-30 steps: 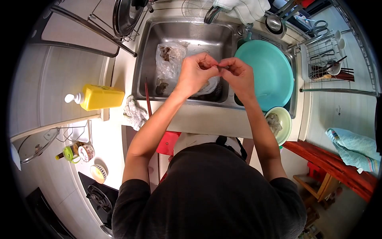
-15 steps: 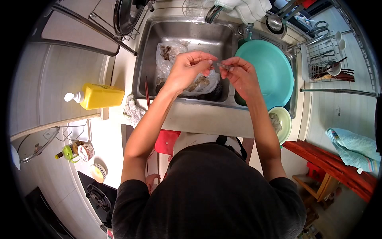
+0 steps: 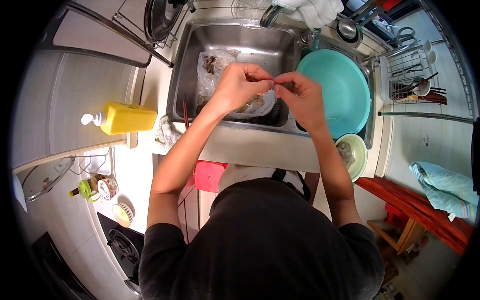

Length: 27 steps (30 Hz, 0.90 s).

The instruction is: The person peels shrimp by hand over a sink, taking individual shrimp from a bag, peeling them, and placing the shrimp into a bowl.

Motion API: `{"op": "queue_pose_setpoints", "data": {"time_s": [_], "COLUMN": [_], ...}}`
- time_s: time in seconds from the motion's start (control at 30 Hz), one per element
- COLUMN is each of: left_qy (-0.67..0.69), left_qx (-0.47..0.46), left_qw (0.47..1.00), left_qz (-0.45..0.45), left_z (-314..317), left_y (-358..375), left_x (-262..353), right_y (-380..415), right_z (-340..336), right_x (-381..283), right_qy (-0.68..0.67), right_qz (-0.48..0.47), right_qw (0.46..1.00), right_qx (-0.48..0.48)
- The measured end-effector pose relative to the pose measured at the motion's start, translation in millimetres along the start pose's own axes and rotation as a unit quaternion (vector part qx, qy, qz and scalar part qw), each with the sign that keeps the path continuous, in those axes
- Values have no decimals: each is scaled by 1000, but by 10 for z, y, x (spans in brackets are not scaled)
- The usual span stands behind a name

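Observation:
Over the sink [image 3: 180, 60], my left hand [image 3: 245, 86] and my right hand [image 3: 301, 96] meet with their fingertips pinched together. Part of a small greyish, translucent piece shows between the fingers of my right hand. What my left fingertips pinch is too small to make out. Below my left hand, a clear plastic bag [image 3: 206, 80] with brownish, wet contents lies in the left basin. To the right stands a large turquoise basin [image 3: 335, 90]. A pale green bowl [image 3: 359, 159] with greyish pieces in it sits near my right forearm.
Red chopsticks [image 3: 185, 112] and a crumpled cloth [image 3: 166, 134] lie left of the sink, near a yellow pump bottle [image 3: 129, 118]. The faucet [image 3: 311, 39] stands behind the basins. A wire rack [image 3: 410, 70] with utensils is at the right.
My hands have come together, so their fingertips now touch. The hand seen low beside my left arm is out of sight.

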State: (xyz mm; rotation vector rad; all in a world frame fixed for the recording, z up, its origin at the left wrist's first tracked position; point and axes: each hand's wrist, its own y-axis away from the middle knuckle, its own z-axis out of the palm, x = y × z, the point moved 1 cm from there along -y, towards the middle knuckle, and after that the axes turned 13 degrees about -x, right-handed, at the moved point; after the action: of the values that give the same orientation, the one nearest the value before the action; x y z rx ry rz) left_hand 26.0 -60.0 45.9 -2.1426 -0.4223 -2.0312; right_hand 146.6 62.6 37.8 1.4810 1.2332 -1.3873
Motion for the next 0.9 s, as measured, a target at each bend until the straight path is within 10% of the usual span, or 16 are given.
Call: {"op": "queue_pose_setpoints", "data": {"time_s": [0.9], "left_qy": [41], "left_qx": [19], "left_qw": [998], "left_qz": [47], "left_z": [34], "left_y": [78], "left_x": [40], "right_y": [-36], "right_z": [-152], "right_x": [64], "right_qy": [-267], "right_qz": [111], "right_qw": [957], "right_qx": [-27]}}
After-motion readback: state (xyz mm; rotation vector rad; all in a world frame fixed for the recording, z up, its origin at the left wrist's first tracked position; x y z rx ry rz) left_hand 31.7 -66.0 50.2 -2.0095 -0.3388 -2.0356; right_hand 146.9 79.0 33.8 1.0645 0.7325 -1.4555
